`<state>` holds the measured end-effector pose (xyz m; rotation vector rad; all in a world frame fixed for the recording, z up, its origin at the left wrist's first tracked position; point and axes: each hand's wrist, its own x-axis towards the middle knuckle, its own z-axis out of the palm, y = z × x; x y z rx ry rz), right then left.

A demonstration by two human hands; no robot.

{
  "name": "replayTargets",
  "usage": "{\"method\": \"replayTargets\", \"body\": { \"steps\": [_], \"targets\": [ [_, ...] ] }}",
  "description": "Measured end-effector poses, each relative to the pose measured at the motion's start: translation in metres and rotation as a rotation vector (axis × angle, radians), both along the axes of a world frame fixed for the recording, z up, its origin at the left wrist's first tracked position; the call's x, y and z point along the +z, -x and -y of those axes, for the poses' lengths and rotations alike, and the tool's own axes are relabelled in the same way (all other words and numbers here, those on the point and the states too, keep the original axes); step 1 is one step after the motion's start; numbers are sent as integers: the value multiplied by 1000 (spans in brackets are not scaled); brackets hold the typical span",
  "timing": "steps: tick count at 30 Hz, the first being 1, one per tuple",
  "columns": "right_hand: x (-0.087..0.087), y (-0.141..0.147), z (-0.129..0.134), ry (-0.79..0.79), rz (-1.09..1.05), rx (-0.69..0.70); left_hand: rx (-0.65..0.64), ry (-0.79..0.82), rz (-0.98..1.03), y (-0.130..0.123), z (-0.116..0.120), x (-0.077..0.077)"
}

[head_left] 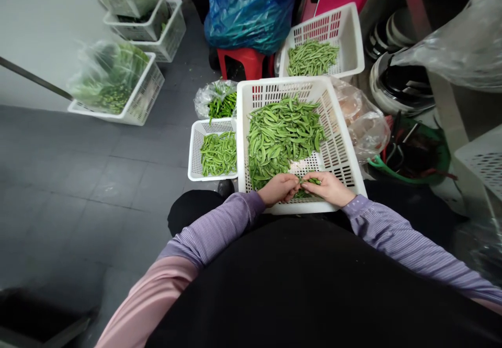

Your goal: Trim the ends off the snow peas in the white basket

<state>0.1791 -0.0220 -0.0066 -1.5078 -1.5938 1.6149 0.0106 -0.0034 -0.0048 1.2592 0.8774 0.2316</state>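
A large white slotted basket (345, 144) lies across my lap with a heap of green snow pea pods (284, 133) in it. Over its near edge, my left hand (281, 188) is closed, thumb and fingers pinched together at a bit of green. My right hand (331, 188) is closed around a few pods (315, 181), which show between its thumb and fingers. The fingertips of both hands meet, or nearly meet, at one pod; its exact shape is hidden by the fingers. Small green scraps lie beneath the hands.
Left of the basket sit a smaller white basket of pods (219, 154) and a bag of green peppers (221, 104). Beyond are a basket of green beans (312, 57) and a red stool (245, 61) under a blue bag (251, 18). A green-rimmed tub (439, 154) holds scissors at right.
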Motion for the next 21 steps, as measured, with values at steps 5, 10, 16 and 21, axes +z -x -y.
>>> {"method": "replayTargets", "body": {
  "steps": [5,10,16,21],
  "targets": [
    [-11,25,12,-154,91,-289,240,53,-24,-5,5,-9],
    [-32,15,-22,-141,-120,-780,-138,-465,-451,-6,11,-24],
    [-71,6,-68,-100,319,-451,-373,-754,-558,-1,13,-36],
    [-91,28,-75,-187,713,-101,-548,-747,-594,0,9,-31]
  ]
}}
